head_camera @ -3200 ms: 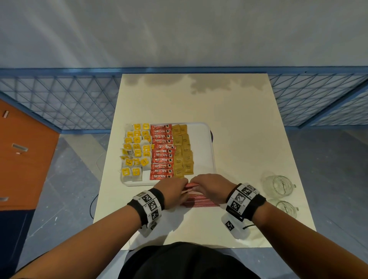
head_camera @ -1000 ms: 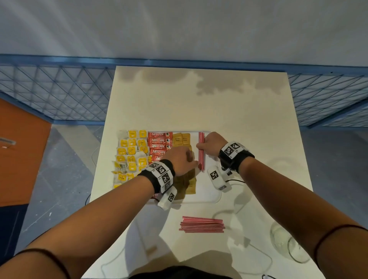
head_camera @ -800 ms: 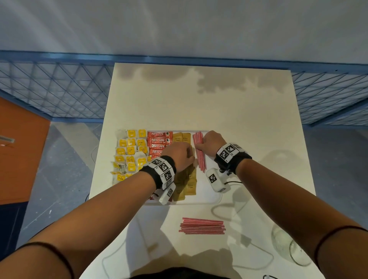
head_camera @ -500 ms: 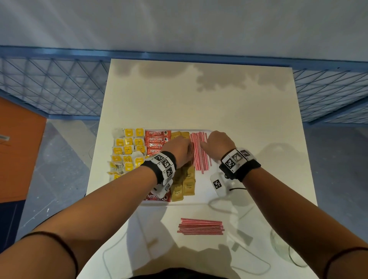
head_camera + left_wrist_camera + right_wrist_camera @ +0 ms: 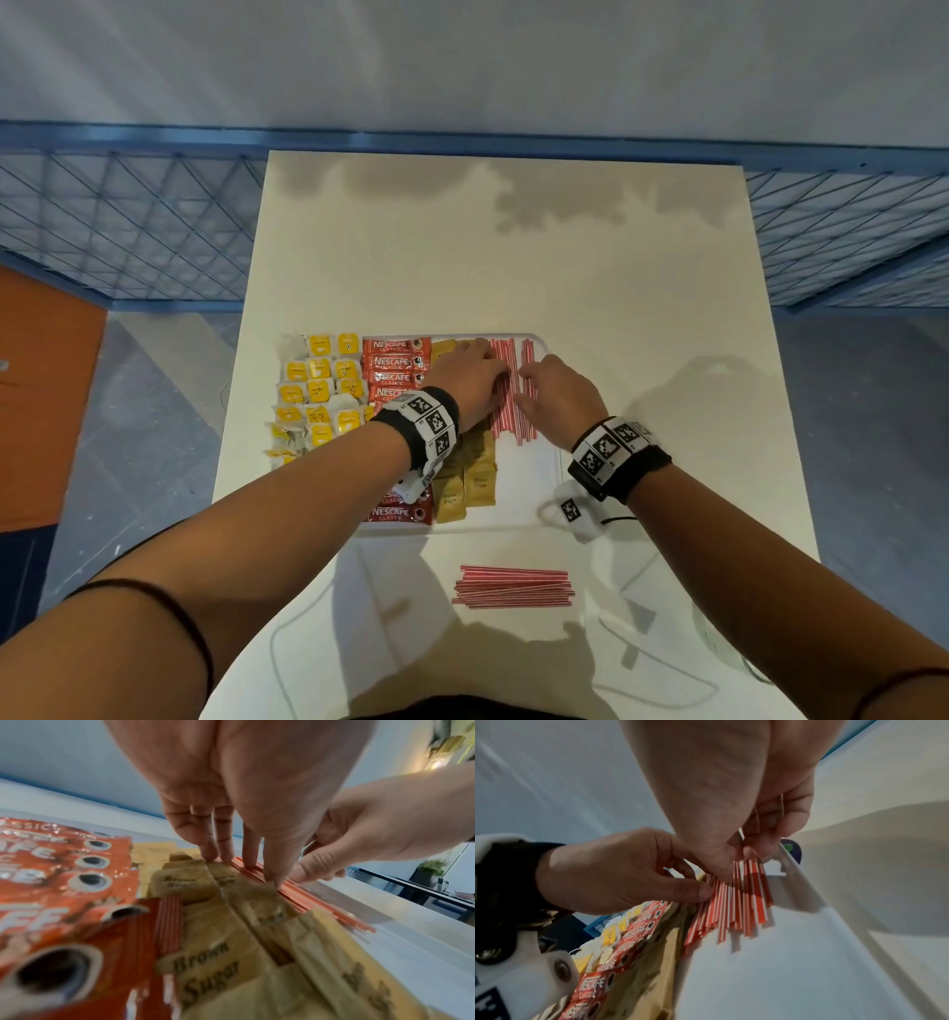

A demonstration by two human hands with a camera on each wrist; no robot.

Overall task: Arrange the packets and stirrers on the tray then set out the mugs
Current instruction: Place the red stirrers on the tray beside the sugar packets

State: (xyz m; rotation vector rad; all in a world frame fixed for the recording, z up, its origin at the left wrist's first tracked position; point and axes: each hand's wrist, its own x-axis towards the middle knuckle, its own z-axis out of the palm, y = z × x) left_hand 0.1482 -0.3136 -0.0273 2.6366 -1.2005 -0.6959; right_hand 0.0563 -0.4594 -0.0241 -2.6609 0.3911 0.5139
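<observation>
Both hands, left hand (image 5: 471, 379) and right hand (image 5: 558, 397), fingers (image 5: 250, 850) extended flat, press red-and-white striped plastic stirrers (image 5: 512, 390) on white rectangular tray (image 5: 534, 478), right of brown sugar packets (image 5: 464, 485).

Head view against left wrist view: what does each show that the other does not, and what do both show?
Only the head view shows the yellow packets, the second bundle of stirrers lying on the table in front of the tray, and a glass mug at the right edge. Only the left wrist view makes the Brown Sugar print readable. Both show the left hand and the right hand touching the stirrers on the tray.
</observation>
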